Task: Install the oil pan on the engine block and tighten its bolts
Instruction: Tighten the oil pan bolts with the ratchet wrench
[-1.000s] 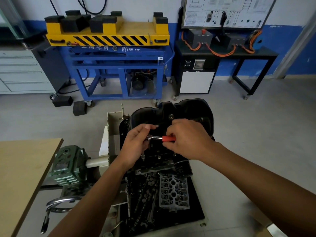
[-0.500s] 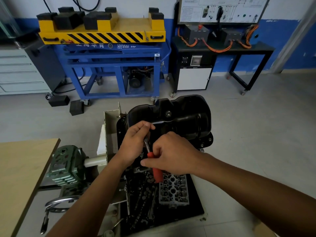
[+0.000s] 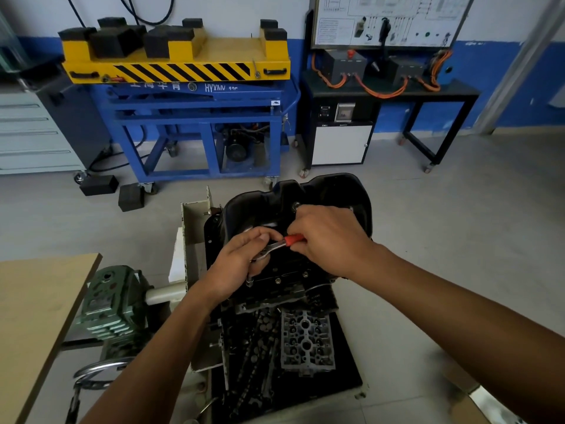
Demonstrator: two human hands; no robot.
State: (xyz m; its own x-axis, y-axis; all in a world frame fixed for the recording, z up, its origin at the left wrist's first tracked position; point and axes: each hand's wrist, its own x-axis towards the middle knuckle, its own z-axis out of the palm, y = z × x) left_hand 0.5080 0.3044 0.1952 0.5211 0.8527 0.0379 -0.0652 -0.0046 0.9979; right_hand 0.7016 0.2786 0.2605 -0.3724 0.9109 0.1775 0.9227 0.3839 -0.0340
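Over the near-left edge of the pan (image 3: 336,191), my ratchet (image 3: 276,246) is back at the top of its swing. A second ago the red handle lay roughly level, pointing right. Half a second ago I had pulled it down toward myself, so it pointed at the camera. Now it points up and to the right again, a little steeper than at the start. I take that as one full stroke and return on the same bolt.

My right hand (image 3: 330,240) is clenched round the red handle. My left hand (image 3: 238,264) has not moved off its spot: its fingers are curled over the ratchet's head, holding it down where the socket should be. The socket and the bolt under it are hidden by that hand, so I cannot tell how far the bolt is seated.

The pan sits upturned on the block (image 3: 269,296), and it has not shifted between strokes, which suggests it is already pinned. Other bolts (image 3: 277,280) stand along the near flange just beside my left hand; whether they are tight I cannot say. My judgement is that tightening is under way, with this bolt still taking strokes and more of the flange left to do.
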